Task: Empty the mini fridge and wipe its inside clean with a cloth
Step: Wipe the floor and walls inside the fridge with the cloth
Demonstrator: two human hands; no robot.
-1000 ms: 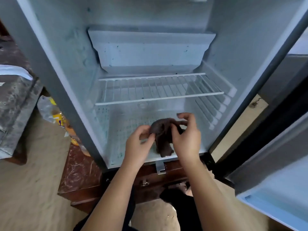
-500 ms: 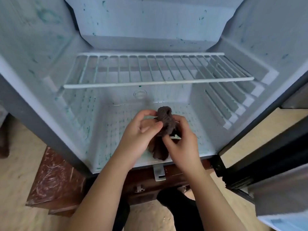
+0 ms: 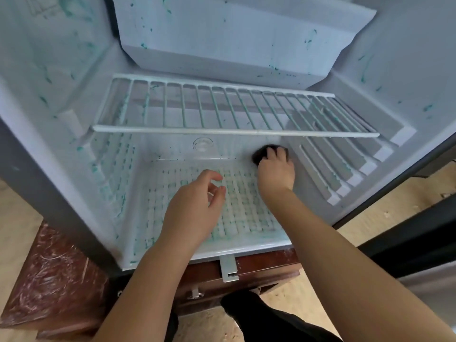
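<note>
cloth at the back-right corner of the fridge floor

head view. the mini fridge [image 3: 49, 77] stands open and fills most of the frame. a wire shelf [image 3: 222, 112] spans the cavity across the middle of the frame, from side wall to side wall. above it, top centre, is a pale boxed compartment [image 3: 234, 45]. green smears [image 3: 118, 201] speckle the walls, the boxed compartment and the ribbed bottom panel [image 3: 241, 208], and are densest at the lower left of the cavity. a round fitting [image 3: 202, 144] sits on the rear wall just below the shelf's front bar, centre of frame.

the right hand [image 3: 276, 171], right of centre, reaches in under the shelf. its fingers curl over a dark cloth [image 3: 260, 154] and clamp it, pressing it where the bottom panel meets the rear wall, near the right-side ledges [image 3: 345, 169]. only the left edge of the cloth shows past the fingers.

the left hand [image 3: 195, 208], centre of frame, hangs over the bottom panel. its fingers are loosely bent, thumb and forefinger apart, holding nothing. contact with the panel: cannot tell.

lower frame: a metal bracket [image 3: 229, 267] hangs from the fridge's front lip, over the brown stand [image 3: 49, 280] under the fridge. the dark door [image 3: 419, 233] is at the right edge. beige floor [image 3: 370, 213] shows lower right, a dark trouser leg [image 3: 271, 317] bottom centre.
</note>
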